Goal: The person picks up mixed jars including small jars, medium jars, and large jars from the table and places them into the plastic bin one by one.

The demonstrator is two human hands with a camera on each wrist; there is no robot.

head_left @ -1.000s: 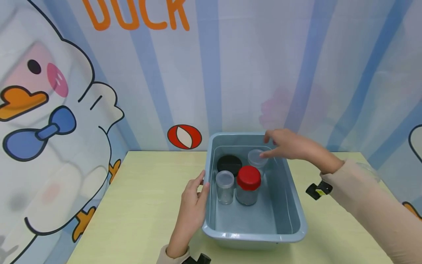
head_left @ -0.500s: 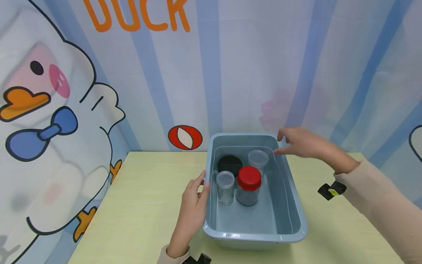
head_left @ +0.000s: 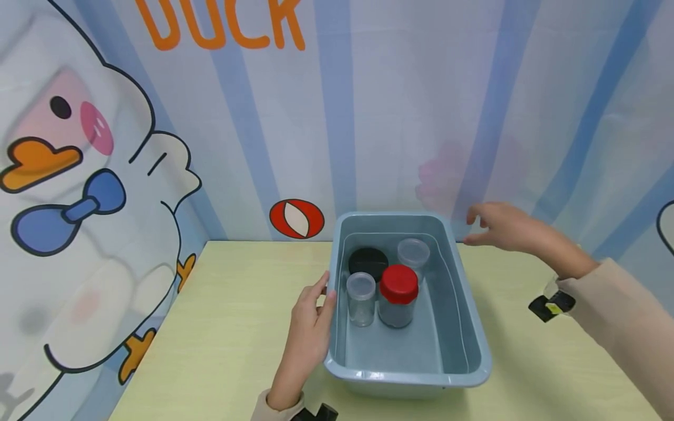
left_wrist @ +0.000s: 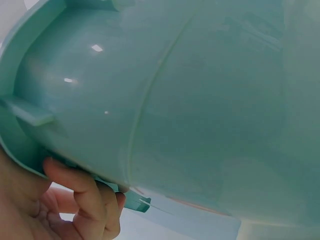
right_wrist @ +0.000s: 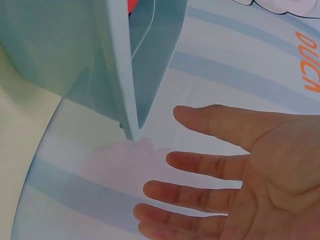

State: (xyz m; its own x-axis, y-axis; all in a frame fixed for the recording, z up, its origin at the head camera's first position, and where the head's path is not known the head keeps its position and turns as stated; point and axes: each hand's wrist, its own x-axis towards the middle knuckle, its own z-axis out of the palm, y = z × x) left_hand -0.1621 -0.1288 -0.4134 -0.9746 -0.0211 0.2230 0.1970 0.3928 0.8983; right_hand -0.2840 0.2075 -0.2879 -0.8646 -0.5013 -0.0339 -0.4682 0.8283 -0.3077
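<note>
Left hand point(head_left: 308, 327) grips the grey-blue plastic tub point(head_left: 474, 356) rim; right hand point(head_left: 500, 229) hovers open-fingered. Risk: tub jolt may topple the red-lidded jar point(head_left: 397, 295).

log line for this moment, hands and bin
left hand: grips bin rim | right hand: open, beside far right corner, holds nothing | bin: four lidded jars, red-lid jar upright

Both arms wear beige long sleeves. Right sleeve point(head_left: 616, 316) has a small black clip-on device with a yellow tag point(head_left: 552, 305) at the cuff. Left cuff point(head_left: 277, 409) has a similar black unit point(head_left: 316, 414), partly cropped.
</note>
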